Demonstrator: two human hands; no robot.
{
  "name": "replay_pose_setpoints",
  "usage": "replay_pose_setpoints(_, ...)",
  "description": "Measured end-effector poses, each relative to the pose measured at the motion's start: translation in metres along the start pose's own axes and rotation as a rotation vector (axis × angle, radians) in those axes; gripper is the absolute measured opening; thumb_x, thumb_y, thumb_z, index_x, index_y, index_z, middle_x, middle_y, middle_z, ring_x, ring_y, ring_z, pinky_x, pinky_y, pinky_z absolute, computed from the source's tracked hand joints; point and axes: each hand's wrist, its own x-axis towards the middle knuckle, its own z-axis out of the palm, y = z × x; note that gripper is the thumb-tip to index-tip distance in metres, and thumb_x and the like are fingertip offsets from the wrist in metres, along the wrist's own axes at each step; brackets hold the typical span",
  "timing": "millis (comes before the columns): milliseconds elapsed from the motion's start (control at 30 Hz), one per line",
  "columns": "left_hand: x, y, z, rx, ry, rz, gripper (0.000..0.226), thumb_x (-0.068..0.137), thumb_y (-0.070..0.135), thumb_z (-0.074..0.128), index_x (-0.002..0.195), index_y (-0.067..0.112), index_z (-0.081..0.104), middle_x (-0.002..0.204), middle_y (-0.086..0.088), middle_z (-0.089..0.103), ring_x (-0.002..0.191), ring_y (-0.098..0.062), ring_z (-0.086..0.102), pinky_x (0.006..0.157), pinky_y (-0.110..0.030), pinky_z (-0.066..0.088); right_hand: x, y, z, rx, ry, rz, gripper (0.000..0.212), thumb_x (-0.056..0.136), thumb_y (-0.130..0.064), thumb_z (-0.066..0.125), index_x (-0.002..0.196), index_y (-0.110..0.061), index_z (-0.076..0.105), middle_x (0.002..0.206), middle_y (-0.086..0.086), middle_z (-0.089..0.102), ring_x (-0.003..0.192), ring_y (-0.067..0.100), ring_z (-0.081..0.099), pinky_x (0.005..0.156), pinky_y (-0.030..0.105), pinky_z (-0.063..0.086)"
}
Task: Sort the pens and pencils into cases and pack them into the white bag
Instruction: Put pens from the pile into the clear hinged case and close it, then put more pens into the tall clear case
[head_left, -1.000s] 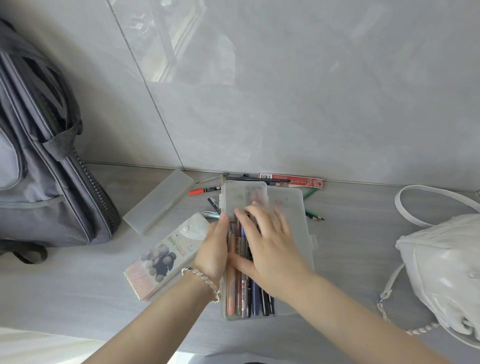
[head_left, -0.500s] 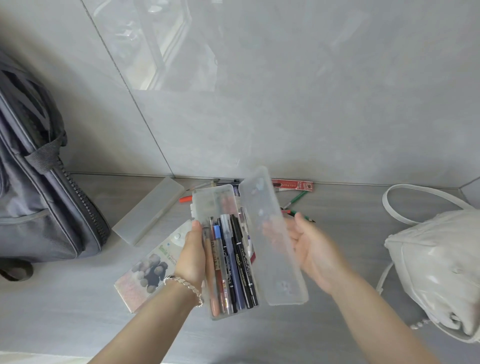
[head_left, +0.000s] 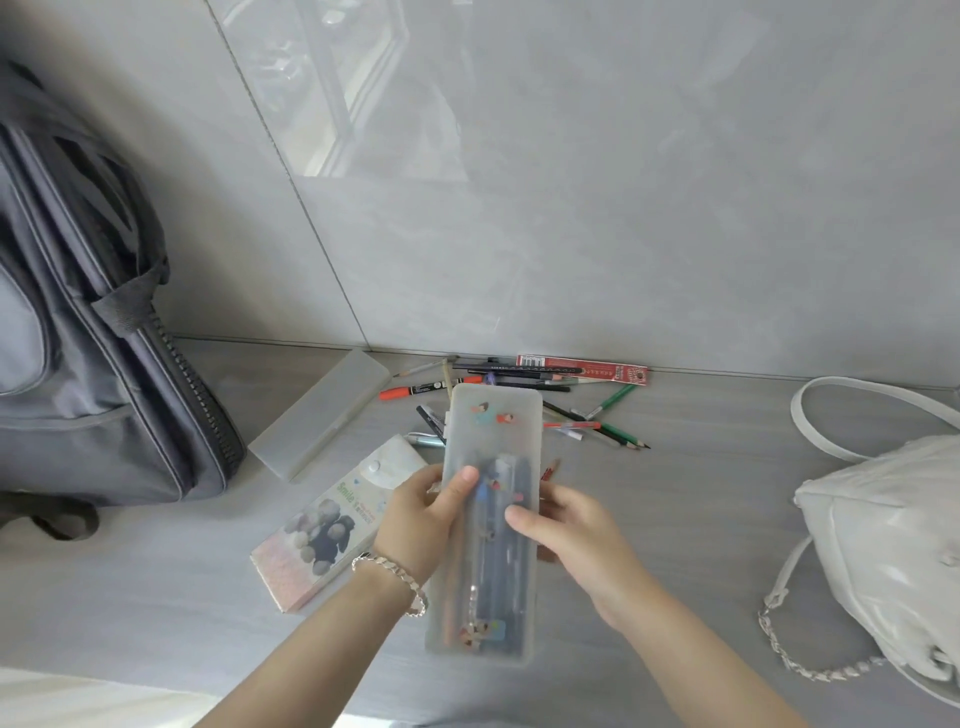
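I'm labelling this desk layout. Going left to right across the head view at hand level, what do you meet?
grey backpack → printed pencil case → left hand → translucent case of pens → right hand → white bag

1. My left hand grips the left long edge of the clear pencil case. The thumb lies across the lid; the other fingers are hidden behind the case.
2. My right hand grips the opposite long edge at about the same height. The thumb presses on the lid, pointing toward the left thumb; the fingers curl out of sight underneath.
3. The two thumbs are near each other but apart.
4. My left forearm enters from the lower left, bare, with a silver bracelet at the wrist.
5. My right forearm enters from the lower right, bare.
6. Both wrists are roughly straight, and the forearms converge toward the hands.
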Motion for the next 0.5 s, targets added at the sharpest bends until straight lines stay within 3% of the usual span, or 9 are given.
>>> replay_pose_setpoints(100,0.002,0.0,-0.002,0.06,-0.041,-0.008,0.011,0.087,0.029,0.057,0.086,0.021,0.064,0.054,0.012,0.069,0.054,0.001,0.065,0.055,-0.014,0.052,0.004,0.001,0.0,0.069,0.011,0.068,0.016,0.08,-0.003,0.066,0.087,-0.017,0.068,0.089,0.001,0.074,0.081,0.016,0.07,0.077,0.033,0.057)
replay_pose_setpoints(167,0.005,0.001,-0.005,0.286,0.014,0.033,0.024,0.087,0.036,0.056,0.103,0.021,0.064,0.075,0.008,0.071,0.075,-0.009,0.068,0.071,-0.02,0.052,0.007,0.002,0.004,0.106,0.048,0.079,0.014,0.078,-0.001,0.067,0.083,-0.014,0.069,0.084,0.003,0.074,0.08,0.021,0.069,0.085,0.042,0.054)
replay_pose_setpoints(233,0.004,0.005,-0.007,0.422,-0.028,0.132,0.034,0.083,0.043,0.06,0.112,0.025,0.058,0.092,0.011,0.065,0.092,-0.012,0.061,0.077,-0.015,0.043,0.008,0.003,0.01,0.14,0.097,0.074,0.012,0.078,-0.002,0.066,0.086,-0.011,0.069,0.083,0.007,0.073,0.077,0.024,0.069,0.086,0.044,0.052)
replay_pose_setpoints(300,0.001,0.005,-0.007,0.452,-0.189,0.172,0.066,0.071,0.05,0.069,0.124,0.021,0.042,0.113,0.013,0.053,0.11,-0.01,0.052,0.085,-0.013,0.039,0.012,0.003,0.019,0.131,0.152,0.06,0.016,0.079,-0.007,0.067,0.095,-0.007,0.066,0.088,0.012,0.072,0.082,0.029,0.069,0.085,0.045,0.053)
replay_pose_setpoints(367,-0.002,0.004,-0.008,0.606,-0.166,0.12,0.103,0.061,0.05,0.077,0.14,0.017,0.02,0.129,0.006,0.037,0.125,-0.013,0.039,0.099,-0.023,0.036,0.015,0.001,0.029,0.117,0.151,0.031,0.019,0.081,-0.013,0.067,0.1,-0.008,0.063,0.085,0.005,0.073,0.081,0.02,0.07,0.08,0.039,0.057)
replay_pose_setpoints(400,-0.001,0.003,-0.012,0.611,-0.085,0.097,0.107,0.057,0.048,0.08,0.139,0.016,0.019,0.128,0.002,0.037,0.125,-0.015,0.039,0.098,-0.026,0.037,0.016,-0.002,0.034,0.094,0.11,0.006,0.019,0.084,-0.017,0.064,0.101,-0.01,0.062,0.085,0.002,0.073,0.079,0.015,0.07,0.078,0.034,0.058)
replay_pose_setpoints(500,0.008,0.007,-0.034,0.381,0.101,0.036,0.083,0.049,0.037,0.087,0.11,0.022,0.031,0.111,0.002,0.043,0.106,-0.015,0.047,0.082,-0.025,0.037,0.022,-0.01,0.047,-0.107,0.006,-0.113,0.018,0.091,-0.026,0.054,0.108,-0.02,0.056,0.105,0.0,0.066,0.093,0.011,0.064,0.084,0.029,0.054)
